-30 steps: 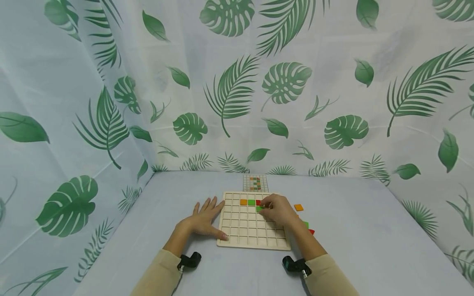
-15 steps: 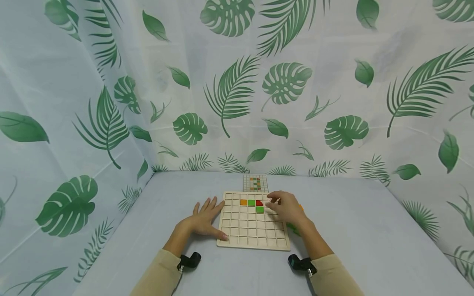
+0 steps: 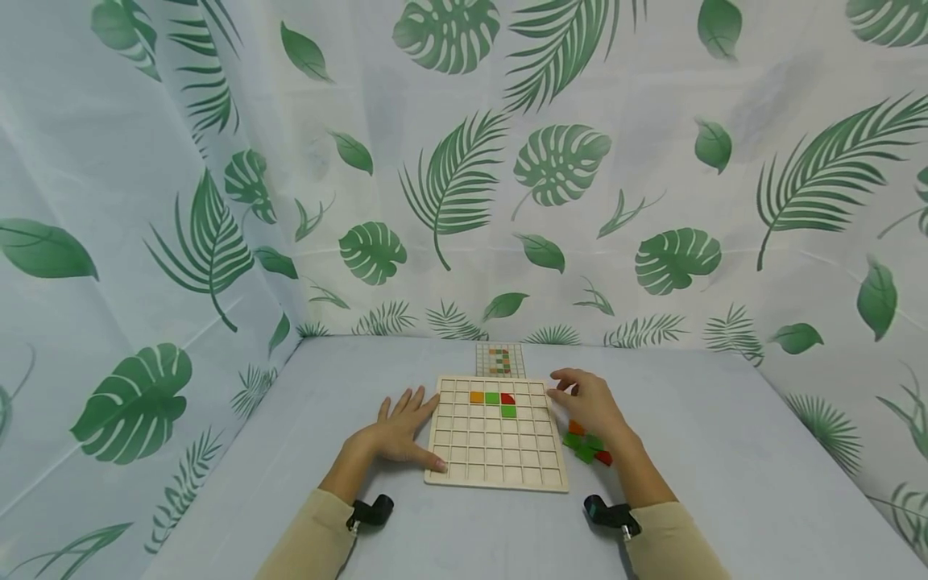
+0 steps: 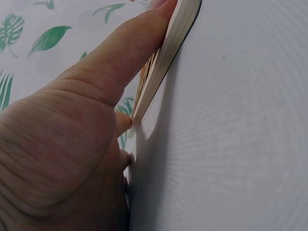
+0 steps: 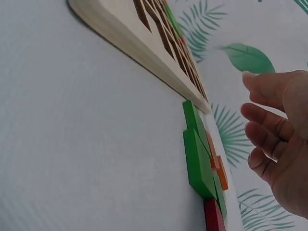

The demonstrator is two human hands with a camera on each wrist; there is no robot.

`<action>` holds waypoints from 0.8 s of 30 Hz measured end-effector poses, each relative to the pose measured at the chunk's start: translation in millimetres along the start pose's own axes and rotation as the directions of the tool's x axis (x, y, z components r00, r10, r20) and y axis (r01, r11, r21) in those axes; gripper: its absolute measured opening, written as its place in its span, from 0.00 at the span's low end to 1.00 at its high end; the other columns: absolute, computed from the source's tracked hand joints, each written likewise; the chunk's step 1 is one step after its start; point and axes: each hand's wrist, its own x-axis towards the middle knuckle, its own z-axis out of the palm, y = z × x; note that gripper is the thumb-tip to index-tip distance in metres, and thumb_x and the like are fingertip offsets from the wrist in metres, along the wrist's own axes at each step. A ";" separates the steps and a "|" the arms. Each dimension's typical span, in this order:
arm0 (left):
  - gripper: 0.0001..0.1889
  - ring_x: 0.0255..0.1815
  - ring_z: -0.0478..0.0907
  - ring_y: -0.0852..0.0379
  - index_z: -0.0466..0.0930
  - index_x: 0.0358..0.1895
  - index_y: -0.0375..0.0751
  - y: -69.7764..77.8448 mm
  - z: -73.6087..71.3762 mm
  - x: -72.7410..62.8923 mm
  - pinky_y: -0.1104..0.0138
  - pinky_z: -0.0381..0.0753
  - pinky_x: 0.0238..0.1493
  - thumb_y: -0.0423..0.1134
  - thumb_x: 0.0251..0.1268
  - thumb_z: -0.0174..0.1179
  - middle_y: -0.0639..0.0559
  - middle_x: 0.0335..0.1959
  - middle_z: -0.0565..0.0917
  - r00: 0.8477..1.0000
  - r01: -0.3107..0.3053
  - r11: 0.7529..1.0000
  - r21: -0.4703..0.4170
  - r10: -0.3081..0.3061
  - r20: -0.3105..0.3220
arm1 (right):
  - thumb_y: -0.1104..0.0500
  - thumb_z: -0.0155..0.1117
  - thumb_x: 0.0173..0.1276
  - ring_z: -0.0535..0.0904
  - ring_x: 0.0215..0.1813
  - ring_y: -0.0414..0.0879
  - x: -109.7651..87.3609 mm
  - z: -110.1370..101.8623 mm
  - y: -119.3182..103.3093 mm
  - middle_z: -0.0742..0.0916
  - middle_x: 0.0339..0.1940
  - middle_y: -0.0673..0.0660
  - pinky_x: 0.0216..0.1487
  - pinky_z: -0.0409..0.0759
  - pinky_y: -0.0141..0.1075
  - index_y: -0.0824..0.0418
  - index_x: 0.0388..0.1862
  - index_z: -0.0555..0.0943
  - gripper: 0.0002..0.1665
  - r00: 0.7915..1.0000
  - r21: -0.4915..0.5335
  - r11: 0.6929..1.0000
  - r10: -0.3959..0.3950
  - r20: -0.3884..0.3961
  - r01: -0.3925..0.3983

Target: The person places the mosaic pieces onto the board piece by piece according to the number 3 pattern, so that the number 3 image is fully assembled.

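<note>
A square wooden grid board [image 3: 493, 451] lies on the table. Toward its far side sit an orange tile [image 3: 477, 397], a green tile [image 3: 492, 398] and a red tile [image 3: 507, 399] in a row, with another green tile [image 3: 509, 412] below the red one. My left hand [image 3: 395, 431] rests spread at the board's left edge, its thumb [image 4: 130, 45] on the near left corner. Over the table just beyond the board's right edge is my right hand [image 3: 594, 407]. In the right wrist view its fingers [image 5: 262, 134] curve loosely with nothing between them.
Loose green tiles [image 5: 199, 161], a red tile [image 3: 603, 457] and orange tiles [image 3: 576, 428] are heaped right of the board, below my right hand. Behind the board lies a small pattern card [image 3: 500, 370]. Leaf-printed cloth [image 3: 449, 306] hangs at the table's back and left.
My right hand has drawn back from the tiles on the board to the right, past its edge, uncovering the red tile and the loose heap. The left hand has stayed still.
</note>
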 end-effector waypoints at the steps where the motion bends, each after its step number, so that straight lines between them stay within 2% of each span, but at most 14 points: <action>1: 0.69 0.88 0.34 0.37 0.46 0.86 0.51 0.1 0.0 -0.1 0.32 0.32 0.81 0.76 0.44 0.72 0.39 0.88 0.41 1.000 0.002 1.000 0.000 -0.002 0.000 | 0.55 0.70 0.73 0.74 0.37 0.48 -0.4 -1.0 1.4 0.87 0.46 0.59 0.31 0.74 0.35 0.63 0.64 0.82 0.24 1.000 0.000 1.000 0.009 -0.002 -0.009; 8: 0.69 0.88 0.33 0.37 0.46 0.86 0.51 0.3 -1.2 -1.2 0.32 0.31 0.81 0.77 0.44 0.72 0.40 0.88 0.41 1.000 0.001 1.000 -0.007 -0.001 0.005 | 0.53 0.69 0.74 0.75 0.39 0.50 -2.8 -7.9 8.6 0.87 0.49 0.60 0.34 0.74 0.38 0.62 0.65 0.82 0.25 0.999 -0.013 0.999 0.046 -0.012 -0.046; 18: 0.69 0.88 0.34 0.37 0.46 0.86 0.51 -0.8 0.2 -0.4 0.32 0.31 0.81 0.77 0.43 0.72 0.40 0.88 0.41 1.000 -0.001 1.000 -0.002 0.001 0.000 | 0.53 0.68 0.75 0.75 0.38 0.50 -4.4 -16.9 22.0 0.86 0.51 0.63 0.35 0.74 0.38 0.64 0.65 0.81 0.25 0.999 -0.008 0.999 0.050 -0.022 -0.050; 24: 0.69 0.88 0.34 0.37 0.46 0.86 0.51 -1.4 0.8 -0.1 0.32 0.31 0.81 0.77 0.43 0.72 0.40 0.88 0.41 1.000 -0.003 1.000 -0.003 0.003 0.000 | 0.54 0.68 0.75 0.75 0.43 0.52 -6.0 -20.3 27.4 0.86 0.54 0.64 0.38 0.75 0.38 0.64 0.64 0.82 0.24 0.996 -0.019 0.995 0.094 0.006 -0.093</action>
